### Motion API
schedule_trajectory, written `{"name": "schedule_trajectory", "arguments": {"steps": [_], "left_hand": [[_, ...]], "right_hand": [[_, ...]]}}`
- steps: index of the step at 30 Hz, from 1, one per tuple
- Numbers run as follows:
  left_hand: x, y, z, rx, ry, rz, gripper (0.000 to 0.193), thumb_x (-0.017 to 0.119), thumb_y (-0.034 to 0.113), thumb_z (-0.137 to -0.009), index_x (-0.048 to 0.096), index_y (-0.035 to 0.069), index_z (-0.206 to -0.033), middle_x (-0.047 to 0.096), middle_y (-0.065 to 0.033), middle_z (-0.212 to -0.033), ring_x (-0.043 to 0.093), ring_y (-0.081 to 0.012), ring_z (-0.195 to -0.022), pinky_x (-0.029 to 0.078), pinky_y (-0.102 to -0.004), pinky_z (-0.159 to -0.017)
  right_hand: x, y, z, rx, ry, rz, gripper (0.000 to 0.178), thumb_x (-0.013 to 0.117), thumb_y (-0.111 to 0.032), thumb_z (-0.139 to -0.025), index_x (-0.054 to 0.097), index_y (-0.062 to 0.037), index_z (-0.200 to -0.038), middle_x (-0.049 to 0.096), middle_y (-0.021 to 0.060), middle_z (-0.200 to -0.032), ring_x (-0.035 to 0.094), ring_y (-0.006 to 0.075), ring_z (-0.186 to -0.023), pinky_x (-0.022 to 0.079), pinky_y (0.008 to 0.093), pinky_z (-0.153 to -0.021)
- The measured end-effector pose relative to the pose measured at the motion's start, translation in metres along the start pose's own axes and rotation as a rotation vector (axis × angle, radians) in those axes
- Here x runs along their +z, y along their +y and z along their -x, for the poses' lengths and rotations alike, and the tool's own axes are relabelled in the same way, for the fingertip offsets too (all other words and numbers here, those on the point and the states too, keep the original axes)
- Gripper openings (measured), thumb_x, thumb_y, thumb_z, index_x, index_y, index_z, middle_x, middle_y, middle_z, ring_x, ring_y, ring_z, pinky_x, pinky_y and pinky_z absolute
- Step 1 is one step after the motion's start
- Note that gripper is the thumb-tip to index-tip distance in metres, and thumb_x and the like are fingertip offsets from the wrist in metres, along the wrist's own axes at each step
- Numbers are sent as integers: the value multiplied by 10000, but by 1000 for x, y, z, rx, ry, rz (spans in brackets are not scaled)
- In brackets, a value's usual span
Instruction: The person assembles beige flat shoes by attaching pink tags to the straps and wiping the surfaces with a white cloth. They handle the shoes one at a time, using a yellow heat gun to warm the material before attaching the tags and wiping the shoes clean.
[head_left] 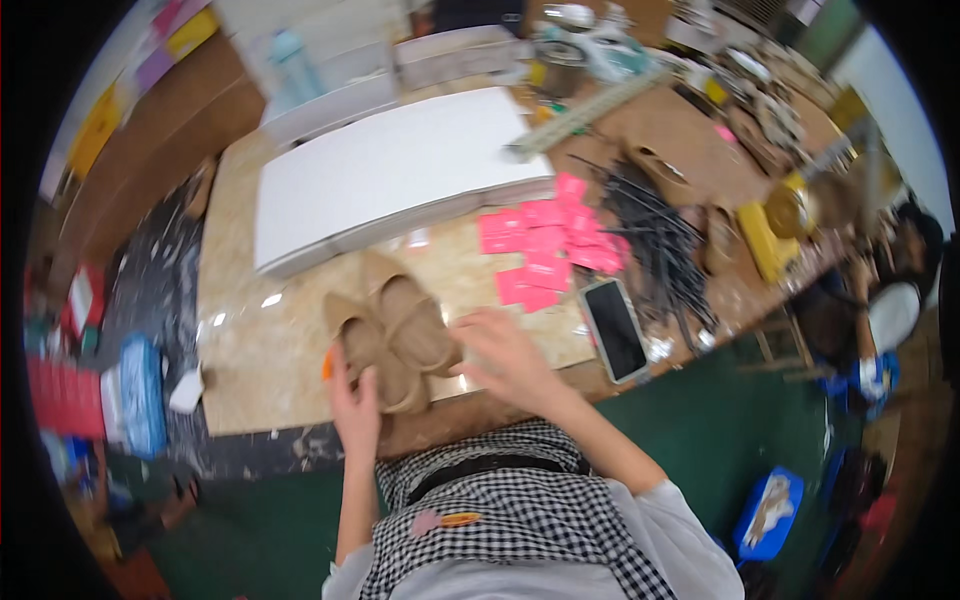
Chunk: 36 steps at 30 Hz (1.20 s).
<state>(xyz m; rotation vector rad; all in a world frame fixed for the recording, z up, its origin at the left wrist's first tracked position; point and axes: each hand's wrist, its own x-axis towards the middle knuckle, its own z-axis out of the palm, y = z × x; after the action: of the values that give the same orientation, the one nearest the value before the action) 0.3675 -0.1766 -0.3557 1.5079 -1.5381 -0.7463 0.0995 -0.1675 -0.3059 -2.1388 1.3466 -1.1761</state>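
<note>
Two beige pointed flat shoes lie side by side on the glossy table mat, toes pointing away from me. My left hand [355, 405] is at the outer side of the left shoe [372, 358], gripping its edge with thumb and fingers. A small orange thing [328, 365] shows beside those fingers; its kind is unclear. At the heel of the right shoe [418, 325] is my right hand [505, 360], its fingers stretched and apart with nothing in them. Blur hides whether they touch the shoe.
A stack of white sheets [400, 180] lies beyond the shoes. To its right are pink cards [545, 250], a phone [615, 330], a heap of black strips [655, 235] and a yellow device [768, 242]. Another person [895, 300] is at the far right.
</note>
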Motion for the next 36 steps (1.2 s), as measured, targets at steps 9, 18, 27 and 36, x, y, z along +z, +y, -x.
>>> {"name": "schedule_trajectory", "arguments": {"steps": [9,18,27,36], "left_hand": [[-19,77,-151,484,-68,-446,495,637,304,-916,546,134,-1372,363,-214,-1503,357,-405,-1362,338,-477,-1086],[97,17,-328,355,-131,-814,585,511,458,-950,382,255,-1483,388,-220,-1453,233,-371,-1428,186,-695,-1078],[79,117,-202,743,-385,-195,178,670,233,-827,662,58,-793,600,-143,-818,598,-309,-806,482,-431,-707],[29,106,-47,774,-343,95,164,680,210,-814,697,84,-917,643,-91,-1106,628,-266,-1034,468,-446,-981]], "right_hand": [[15,-10,14,606,-126,-174,426,695,-117,-867,590,-6,-1265,671,165,-1066,682,236,-852,545,309,-708],[-24,1,22,633,17,-116,315,637,0,-883,659,-6,-1197,708,131,-1003,678,195,-887,530,308,-790],[-18,-3,-62,842,575,-1136,562,628,-222,-925,455,-73,-1439,616,149,-1245,639,207,-1047,523,346,-910],[-25,5,-38,794,-298,-1153,602,698,-188,-863,484,-71,-1413,585,137,-1329,557,239,-1228,444,352,-1040]]}}
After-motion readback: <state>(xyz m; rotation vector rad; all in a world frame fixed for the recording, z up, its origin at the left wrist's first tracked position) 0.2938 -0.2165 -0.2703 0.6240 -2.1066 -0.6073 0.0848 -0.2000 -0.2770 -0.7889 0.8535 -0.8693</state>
